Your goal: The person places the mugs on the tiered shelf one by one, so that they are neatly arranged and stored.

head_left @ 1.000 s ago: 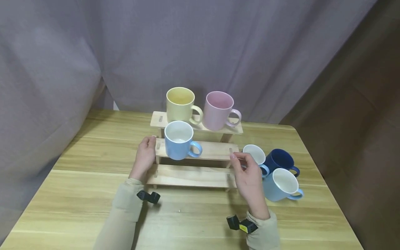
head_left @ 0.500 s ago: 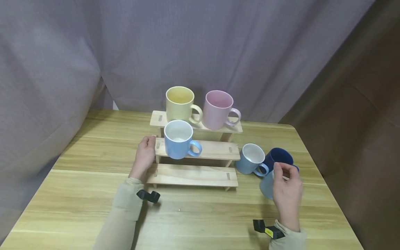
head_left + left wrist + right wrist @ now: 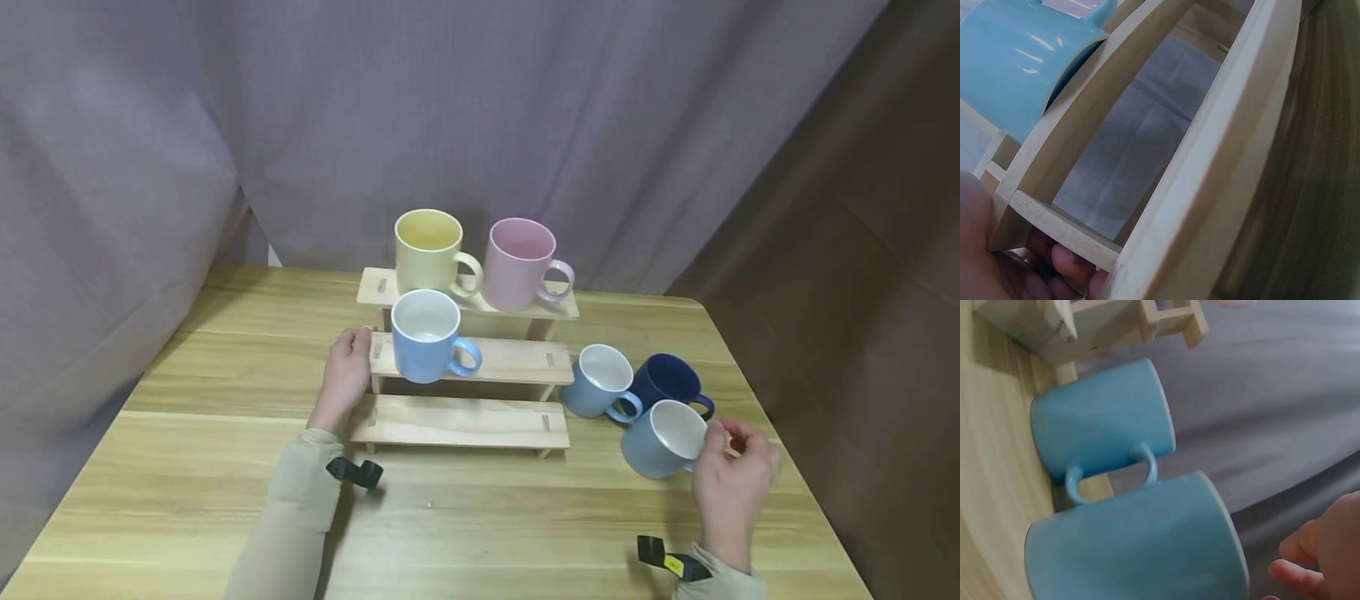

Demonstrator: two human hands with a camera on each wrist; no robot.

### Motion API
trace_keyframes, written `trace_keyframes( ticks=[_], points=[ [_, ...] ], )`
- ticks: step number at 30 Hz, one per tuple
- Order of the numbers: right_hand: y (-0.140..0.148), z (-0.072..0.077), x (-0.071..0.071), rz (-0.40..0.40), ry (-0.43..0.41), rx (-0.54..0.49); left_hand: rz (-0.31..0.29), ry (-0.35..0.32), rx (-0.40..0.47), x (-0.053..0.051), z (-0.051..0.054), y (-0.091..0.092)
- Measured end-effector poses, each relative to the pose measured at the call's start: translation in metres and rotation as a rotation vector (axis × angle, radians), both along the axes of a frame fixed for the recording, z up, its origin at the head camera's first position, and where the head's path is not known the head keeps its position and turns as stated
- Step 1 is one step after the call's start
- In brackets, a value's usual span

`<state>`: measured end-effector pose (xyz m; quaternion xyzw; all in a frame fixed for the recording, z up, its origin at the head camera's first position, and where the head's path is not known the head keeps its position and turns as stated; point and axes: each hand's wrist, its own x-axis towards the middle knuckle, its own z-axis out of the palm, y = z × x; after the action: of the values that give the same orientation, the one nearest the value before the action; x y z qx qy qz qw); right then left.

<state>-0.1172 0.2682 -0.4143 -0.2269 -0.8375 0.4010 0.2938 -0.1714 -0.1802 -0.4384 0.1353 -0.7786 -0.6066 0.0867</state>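
My left hand (image 3: 346, 377) grips the left end of a three-step wooden rack (image 3: 457, 421) at its middle step. In the left wrist view, fingers (image 3: 1069, 262) curl under the wood. A light blue mug (image 3: 425, 346) with a white inside stands upright on that step. My right hand (image 3: 733, 483) is at the right rim and handle side of a grey-blue mug (image 3: 651, 446) on the table. Its fingers are loosely bent, and the right wrist view shows them apart from the mug's rim. The hand partly hides that mug's handle.
A yellow mug (image 3: 429, 254) and a pink mug (image 3: 517, 267) stand on the top step. Another blue mug (image 3: 597, 383) and a dark blue mug (image 3: 666, 382) are close beside the grey-blue one on the wooden table (image 3: 187, 467). A grey curtain (image 3: 420, 108) hangs behind.
My right hand has moved from the rack's right end, rightward and toward me, past the mugs to the grey-blue mug's handle side. The left hand stays on the rack.
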Motion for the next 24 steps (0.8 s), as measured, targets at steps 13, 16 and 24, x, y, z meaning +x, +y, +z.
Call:
trace_keyframes(
  ticks=[13,16,24],
  points=[
    [0.014,-0.014,0.000,0.060,-0.096,0.042,0.000,-0.023,0.030,0.001,0.001,0.000],
    [0.020,-0.015,0.002,0.080,-0.124,0.057,0.002,-0.022,0.027,0.001,0.001,0.001],
    [0.032,-0.019,0.005,0.147,-0.277,0.046,0.006,-0.012,0.022,0.000,0.001,0.001]
  ],
)
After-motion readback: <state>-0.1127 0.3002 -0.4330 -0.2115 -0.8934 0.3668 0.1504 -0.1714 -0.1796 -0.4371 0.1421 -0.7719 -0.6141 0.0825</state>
